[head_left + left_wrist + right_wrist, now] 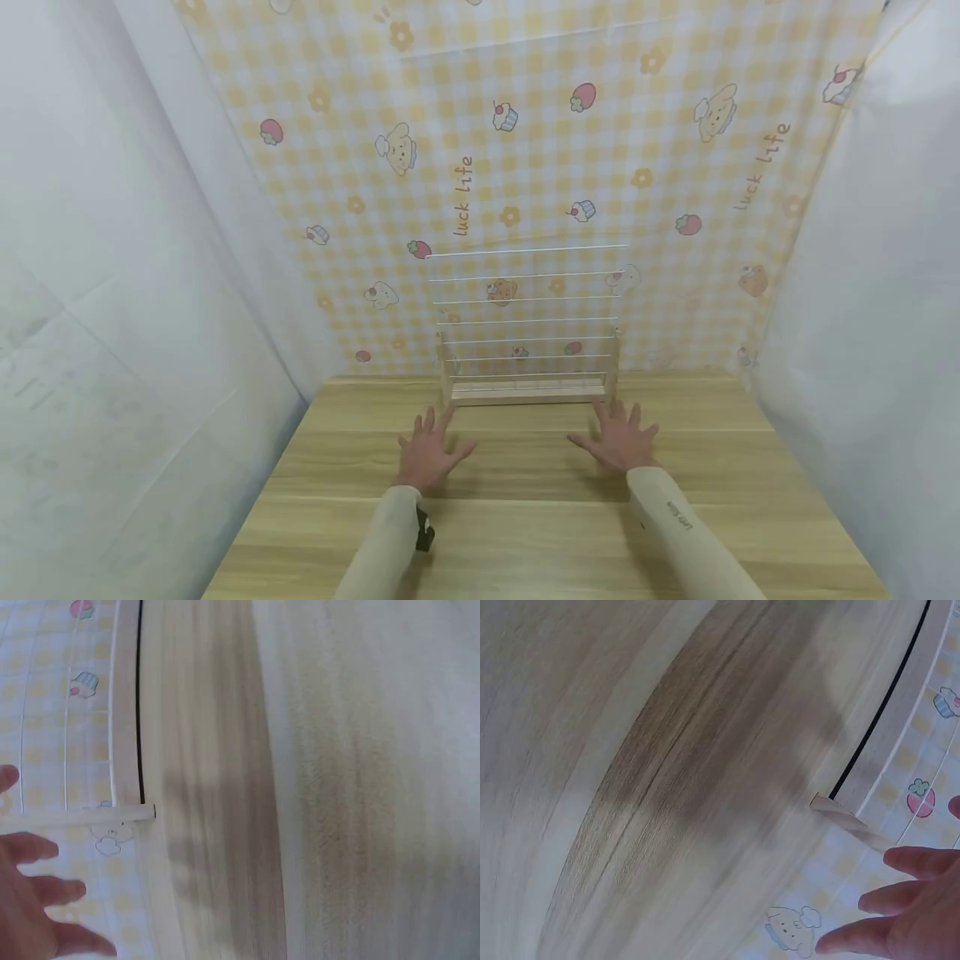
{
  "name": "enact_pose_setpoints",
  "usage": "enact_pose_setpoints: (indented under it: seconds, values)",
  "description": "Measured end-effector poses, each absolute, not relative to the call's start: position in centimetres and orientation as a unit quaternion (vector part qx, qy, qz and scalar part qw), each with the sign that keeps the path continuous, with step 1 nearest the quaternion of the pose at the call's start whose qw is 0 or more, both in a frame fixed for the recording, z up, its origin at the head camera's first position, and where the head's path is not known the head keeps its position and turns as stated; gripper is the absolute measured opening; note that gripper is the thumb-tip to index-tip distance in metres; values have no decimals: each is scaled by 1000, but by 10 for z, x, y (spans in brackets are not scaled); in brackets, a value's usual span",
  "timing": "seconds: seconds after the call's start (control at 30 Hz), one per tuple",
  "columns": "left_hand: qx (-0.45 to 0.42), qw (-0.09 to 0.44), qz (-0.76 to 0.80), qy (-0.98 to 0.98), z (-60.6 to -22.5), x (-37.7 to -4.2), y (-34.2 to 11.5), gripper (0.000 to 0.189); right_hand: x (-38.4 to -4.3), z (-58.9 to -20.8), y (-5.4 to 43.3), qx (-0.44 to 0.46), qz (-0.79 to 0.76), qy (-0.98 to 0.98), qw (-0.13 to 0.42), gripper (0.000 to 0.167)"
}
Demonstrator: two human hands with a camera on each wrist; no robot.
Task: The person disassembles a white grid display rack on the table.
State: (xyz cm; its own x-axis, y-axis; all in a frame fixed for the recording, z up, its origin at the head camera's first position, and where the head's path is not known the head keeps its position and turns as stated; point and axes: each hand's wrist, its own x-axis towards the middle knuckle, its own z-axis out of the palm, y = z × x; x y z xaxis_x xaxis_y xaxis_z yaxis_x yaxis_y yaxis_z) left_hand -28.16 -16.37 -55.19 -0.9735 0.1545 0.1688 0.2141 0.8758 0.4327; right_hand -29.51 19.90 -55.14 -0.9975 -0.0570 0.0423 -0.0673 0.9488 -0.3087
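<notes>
A small wooden rack (525, 398) with several thin white rods stands at the back of the wooden table, against the patterned cloth. My left hand (429, 454) is spread in front of the rack's left end, and it holds nothing. To the right, my right hand (619, 440) is likewise spread, near the rack's right end, with nothing in it. In the left wrist view, the fingers (56, 891) show beside the rack's wooden end post (112, 815). The right wrist view shows the fingers (900, 900) close to the other post (851, 825); whether they touch it I cannot tell.
The wooden table (525, 542) spreads out below both forearms. A yellow checked cloth (540, 167) with cartoon prints hangs behind the rack. White sheets cover the left side (135, 292) and the right side (862, 292).
</notes>
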Motion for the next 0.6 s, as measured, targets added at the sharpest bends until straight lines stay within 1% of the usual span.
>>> enact_pose_setpoints:
  seconds: [0.1, 0.23, 0.3, 0.47, 0.6]
  values:
    - [-101, 46, -281, -953, -554, -283, -168, 84, -298, -554, 204, 35, 179, -983, 19, 96]
    - [-93, 14, -357, -929, -554, -284, -175, 84, -297, -552, 209, 48, 211, -976, 27, 86]
    - [-83, 9, -381, -921, -555, -285, -178, 84, -296, -550, 212, 55, 227, -972, 24, 82]
    - [-62, 1, -425, -903, -553, -290, -183, 85, -299, -551, 221, 55, 274, -960, 6, 83]
    - [-42, -14, -452, -891, -555, -292, -187, 88, -304, -554, 230, 55, 298, -953, -5, 84]
